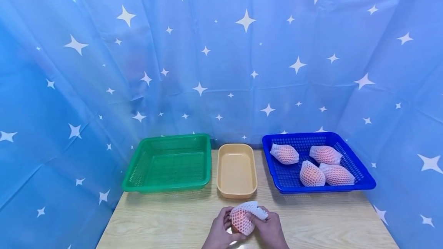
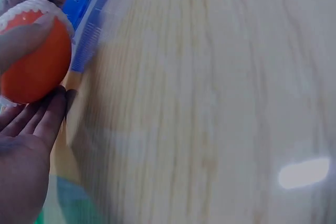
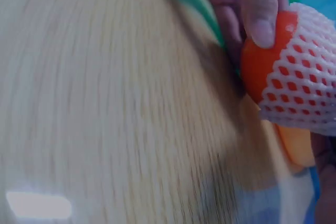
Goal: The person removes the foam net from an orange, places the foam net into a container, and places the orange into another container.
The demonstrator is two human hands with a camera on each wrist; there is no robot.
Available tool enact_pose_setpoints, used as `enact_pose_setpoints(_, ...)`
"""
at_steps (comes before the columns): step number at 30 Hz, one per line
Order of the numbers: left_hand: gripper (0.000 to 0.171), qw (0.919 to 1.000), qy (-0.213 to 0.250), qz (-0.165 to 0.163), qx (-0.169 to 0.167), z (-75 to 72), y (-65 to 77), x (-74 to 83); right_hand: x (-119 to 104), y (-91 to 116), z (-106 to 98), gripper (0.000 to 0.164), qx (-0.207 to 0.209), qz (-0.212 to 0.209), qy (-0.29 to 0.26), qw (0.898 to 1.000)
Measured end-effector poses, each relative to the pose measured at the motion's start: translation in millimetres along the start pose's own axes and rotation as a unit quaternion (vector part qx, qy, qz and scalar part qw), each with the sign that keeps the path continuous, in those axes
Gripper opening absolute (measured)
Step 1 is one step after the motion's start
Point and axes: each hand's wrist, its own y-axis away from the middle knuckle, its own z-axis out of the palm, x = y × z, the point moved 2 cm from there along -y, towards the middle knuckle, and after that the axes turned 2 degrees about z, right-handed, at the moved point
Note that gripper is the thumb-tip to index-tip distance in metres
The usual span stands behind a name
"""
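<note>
The fruit in work, a smooth orange-red one, is held above the near middle of the wooden table, on the near side of the beige tray, with a white foam net around part of it and one end bare. The left hand grasps the fruit, thumb pressed on the bare skin and fingers beneath; the right hand pinches the net toward its loose end, though its far fingers are hidden. The step seems to be working the net along the fruit; which way it is sliding cannot be told. To do this well, the left hand should cradle the fruit firmly without digging in, while the right draws the mesh evenly along the fruit's length, turning it slightly if a strand catches, since one-sided tugging could tear the foam or make the fruit slip. Staying low over the table would soften a drop. Four netted fruits lie in the blue basket at far right; the green basket stands at far left. No brand, label or writing can be read on the fruit, net or containers; the backdrop shows only white stars.
</note>
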Motion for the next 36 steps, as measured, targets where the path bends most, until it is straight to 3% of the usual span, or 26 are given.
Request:
enact_pose_setpoints(5,0.086,0.9978,0.041,-0.047,0.022,3.8,-1.4,-0.3,1,1,3,0.013,0.0,0.059,-0.017,0.998)
enact_pose_setpoints(13,0.088,0.9972,0.025,-0.063,0.03,6.4,1.3,4.3,-7,5,6,0.011,0.013,0.024,-0.004,1.0)
enact_pose_setpoints(22,0.108,0.9979,-0.041,-0.034,0.037,4.4,0.9,3.1,-7,3,-1,0.011,0.02,-0.007,0.032,0.999)
enact_pose_setpoints(29,0.089,0.996,-0.078,-0.017,0.039,-2.8,3.8,1.6,-23,-7,-11,0.017,0.007,0.04,0.018,0.999)
enact_pose_setpoints(36,0.088,0.9924,-0.118,0.003,0.035,-9.0,4.5,5.7,-57,-35,-29,0.025,-0.005,0.039,0.026,0.999)
